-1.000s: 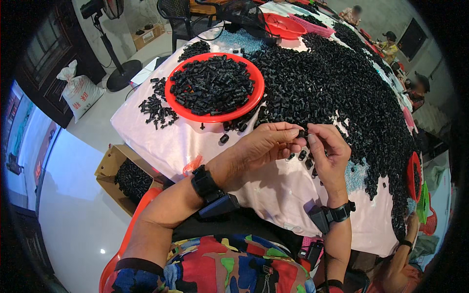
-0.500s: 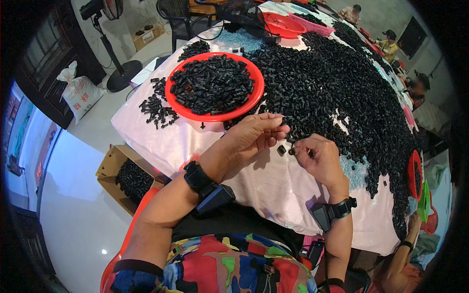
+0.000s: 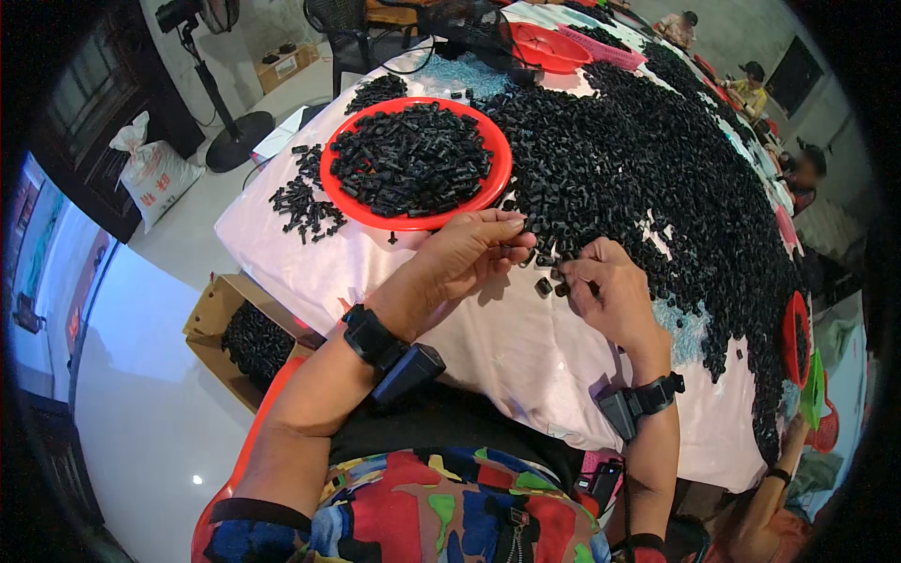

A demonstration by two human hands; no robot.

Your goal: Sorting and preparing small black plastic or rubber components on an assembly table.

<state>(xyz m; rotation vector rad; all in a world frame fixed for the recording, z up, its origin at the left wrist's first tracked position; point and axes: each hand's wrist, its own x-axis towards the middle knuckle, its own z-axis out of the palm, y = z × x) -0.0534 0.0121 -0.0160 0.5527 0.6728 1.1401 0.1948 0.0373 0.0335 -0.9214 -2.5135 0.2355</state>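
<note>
Above the pink cloth, my left hand (image 3: pixel 474 251) is closed, thumb against fingers. Whatever lies between its fingertips is too small to make out. To its right, my right hand (image 3: pixel 610 293) reaches down at the near edge of a wide heap of small black plastic parts (image 3: pixel 601 159). Its fingers are bent together by the nearest pieces, and their tips are partly hidden. A few loose black parts (image 3: pixel 544 286) lie on the cloth between the two hands. Beyond my left hand stands a round red basin (image 3: pixel 502 188) heaped with black parts.
A small spread of black parts (image 3: pixel 308 211) lies left of the basin. A cardboard box (image 3: pixel 211 324) of black parts stands low at the left. Another person's arm (image 3: pixel 779 479) is at the lower right. More people sit along the far side; a fan (image 3: pixel 202 84) stands at the back left.
My left hand has drawn slightly left and up, toward the basin. My right hand has moved up to the heap's edge, and more loose parts now show between the hands.
</note>
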